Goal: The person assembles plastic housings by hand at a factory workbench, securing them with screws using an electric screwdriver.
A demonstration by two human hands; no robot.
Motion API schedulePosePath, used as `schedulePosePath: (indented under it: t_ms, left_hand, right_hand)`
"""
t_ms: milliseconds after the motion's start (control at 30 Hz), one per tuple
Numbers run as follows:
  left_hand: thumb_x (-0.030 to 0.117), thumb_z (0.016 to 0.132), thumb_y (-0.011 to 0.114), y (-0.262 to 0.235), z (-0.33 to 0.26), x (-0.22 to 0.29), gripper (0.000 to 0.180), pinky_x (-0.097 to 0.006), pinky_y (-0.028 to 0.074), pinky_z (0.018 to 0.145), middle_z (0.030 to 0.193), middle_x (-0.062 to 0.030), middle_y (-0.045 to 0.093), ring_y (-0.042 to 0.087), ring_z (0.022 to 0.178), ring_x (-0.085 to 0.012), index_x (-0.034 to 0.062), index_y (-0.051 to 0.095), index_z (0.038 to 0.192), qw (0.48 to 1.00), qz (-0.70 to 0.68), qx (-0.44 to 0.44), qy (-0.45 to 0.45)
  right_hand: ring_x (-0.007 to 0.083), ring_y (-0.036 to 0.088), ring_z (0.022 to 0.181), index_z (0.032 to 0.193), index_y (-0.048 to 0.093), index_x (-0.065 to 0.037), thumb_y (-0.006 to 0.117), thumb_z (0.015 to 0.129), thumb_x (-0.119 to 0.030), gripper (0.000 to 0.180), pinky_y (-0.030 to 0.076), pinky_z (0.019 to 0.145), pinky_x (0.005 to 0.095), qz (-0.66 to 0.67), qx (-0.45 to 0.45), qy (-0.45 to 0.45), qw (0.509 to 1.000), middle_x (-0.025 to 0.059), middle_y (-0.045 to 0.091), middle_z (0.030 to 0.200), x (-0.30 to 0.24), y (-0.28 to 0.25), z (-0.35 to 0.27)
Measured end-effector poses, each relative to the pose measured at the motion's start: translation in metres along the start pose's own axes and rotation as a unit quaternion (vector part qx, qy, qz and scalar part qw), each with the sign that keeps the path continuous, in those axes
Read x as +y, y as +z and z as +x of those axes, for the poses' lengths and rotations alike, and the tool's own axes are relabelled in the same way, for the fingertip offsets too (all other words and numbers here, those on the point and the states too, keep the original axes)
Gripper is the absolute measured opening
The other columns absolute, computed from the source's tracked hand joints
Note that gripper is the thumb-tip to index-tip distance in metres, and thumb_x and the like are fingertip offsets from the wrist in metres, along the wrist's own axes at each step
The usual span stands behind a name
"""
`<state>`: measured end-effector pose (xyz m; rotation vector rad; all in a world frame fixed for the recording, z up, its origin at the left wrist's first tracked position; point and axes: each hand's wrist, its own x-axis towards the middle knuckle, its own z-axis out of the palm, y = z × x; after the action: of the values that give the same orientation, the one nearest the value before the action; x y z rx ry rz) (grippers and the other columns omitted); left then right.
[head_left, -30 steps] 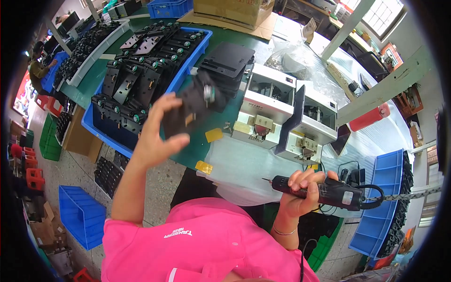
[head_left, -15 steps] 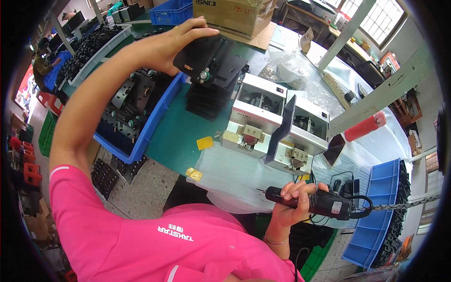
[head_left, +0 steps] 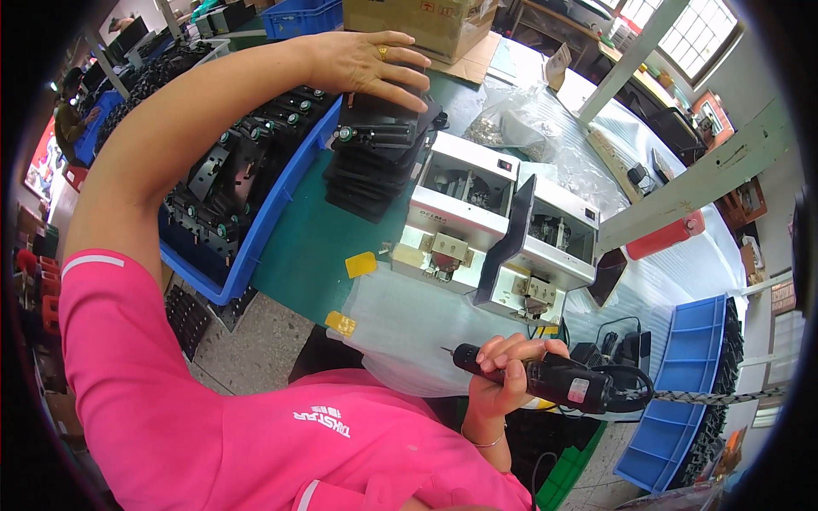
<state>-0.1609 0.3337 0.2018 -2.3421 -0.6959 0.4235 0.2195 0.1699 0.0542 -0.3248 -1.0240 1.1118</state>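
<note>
My left hand (head_left: pixel 375 68) reaches to the far side of a stack of black plates (head_left: pixel 366 183), its fingers spread flat over the far part of the top plate. That plate carries a black cylinder (head_left: pixel 388 136) with a green-and-silver end. Whether the palm presses on the plate is hard to tell. Closed around a black electric screwdriver (head_left: pixel 558 381) is my right hand (head_left: pixel 503 370), at the near edge of the table. The tool's thin bit points left, and a cable loops from its back end. Two white screw feeders (head_left: pixel 456 221) (head_left: pixel 558 234) stand just beyond it.
Left of the stack, a blue crate (head_left: pixel 247 272) holds several black plates with cylinders. A cardboard box (head_left: pixel 417 25) stands behind. A plastic bag (head_left: pixel 520 128), a white post (head_left: pixel 699 183) and a blue bin (head_left: pixel 673 409) are on the right. Another person (head_left: pixel 72 123) sits far left.
My left hand has let go of the tilted plate's edge and spread its fingers; the plate now lies flatter on the stack. My right hand has moved slightly left and down with the screwdriver.
</note>
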Motion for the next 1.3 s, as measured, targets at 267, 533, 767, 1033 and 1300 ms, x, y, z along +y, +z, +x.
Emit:
schedulePosePath:
  t_ms: [267,533,767,1033,1300]
  left_hand:
    - [0.013,0.072,0.073,0.022,0.018,0.013,0.094,-0.043,0.019,0.117,0.152,0.0043,0.032,0.031,0.140,-0.0216,0.0400,0.023,0.146,0.999,-0.021,-0.030,0.028]
    - [0.017,0.077,0.070,-0.003,-0.003,0.019,0.079,-0.039,0.030,0.107,0.147,0.0018,0.039,0.046,0.126,-0.0210,0.0292,0.032,0.146,0.975,0.132,0.113,-0.139]
    - [0.035,0.080,0.071,-0.061,-0.119,0.108,0.065,-0.038,0.041,0.099,0.130,-0.0111,0.055,0.053,0.118,-0.0274,0.0154,0.047,0.137,0.784,-0.238,0.153,-0.553]
    - [0.062,0.067,0.074,-0.011,-0.205,0.188,0.089,-0.046,0.040,0.099,0.124,-0.0178,0.060,0.053,0.120,-0.0337,0.0099,0.048,0.135,0.617,-0.296,0.060,-0.727]
    - [0.077,0.060,0.067,0.020,-0.157,0.165,0.117,-0.046,0.014,0.109,0.146,-0.0176,0.040,0.024,0.141,-0.0315,0.0094,0.030,0.147,0.627,-0.265,0.004,-0.732]
  right_hand:
    - [0.0157,0.048,0.053,0.128,0.038,-0.005,0.058,0.085,-0.005,0.048,0.046,0.047,0.0298,-0.009,-0.002,0.017,1.000,0.0065,0.049,0.067,0.006,0.002,-0.003]
    - [0.0178,0.049,0.054,0.129,0.039,-0.009,0.064,0.083,-0.007,0.053,0.047,0.048,0.0326,0.007,0.019,0.057,0.998,0.0058,0.049,0.067,-0.003,0.006,-0.015]
    - [0.0139,0.046,0.054,0.126,0.036,-0.006,0.059,0.084,-0.008,0.047,0.043,0.047,0.0280,-0.021,0.000,0.054,0.998,0.0040,0.046,0.068,-0.005,0.005,-0.017]
    - [0.0134,0.046,0.055,0.126,0.034,-0.006,0.055,0.086,-0.005,0.045,0.043,0.048,0.0271,-0.019,0.013,0.072,0.997,0.0037,0.045,0.068,-0.005,0.013,-0.017]
    - [0.0136,0.045,0.054,0.126,0.039,-0.009,0.058,0.084,-0.005,0.047,0.042,0.047,0.0279,-0.008,-0.010,0.072,0.997,0.0037,0.046,0.069,-0.008,0.030,-0.025]
